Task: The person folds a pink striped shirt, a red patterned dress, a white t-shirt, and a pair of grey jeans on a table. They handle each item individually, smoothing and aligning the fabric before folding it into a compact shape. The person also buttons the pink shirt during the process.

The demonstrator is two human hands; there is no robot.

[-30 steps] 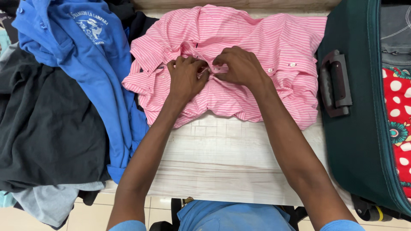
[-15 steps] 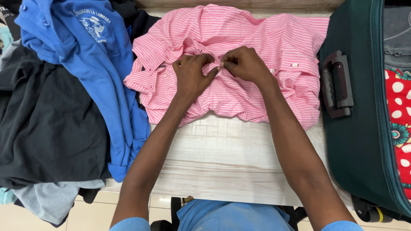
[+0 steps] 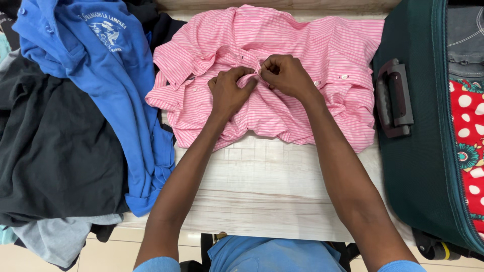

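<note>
On the pale table (image 3: 262, 191), pink striped shirt (image 3: 307, 45) lies spread flat, collar end away from the person, long axis running crosswise. Left hand (image 3: 229, 90) and right hand (image 3: 287, 75) meet at the front placket (image 3: 254, 75) near mid-chest, both pinching the fabric edge narrow between fingertips; button itself too small to tell. Shirt sits directly under both hands, each equally near, left slightly closer to the body. Blue shirt (image 3: 101, 65) and dark clothes (image 3: 50, 151) piled left, well apart. Green suitcase (image 3: 418, 166) just beside the shirt's right edge.
</note>
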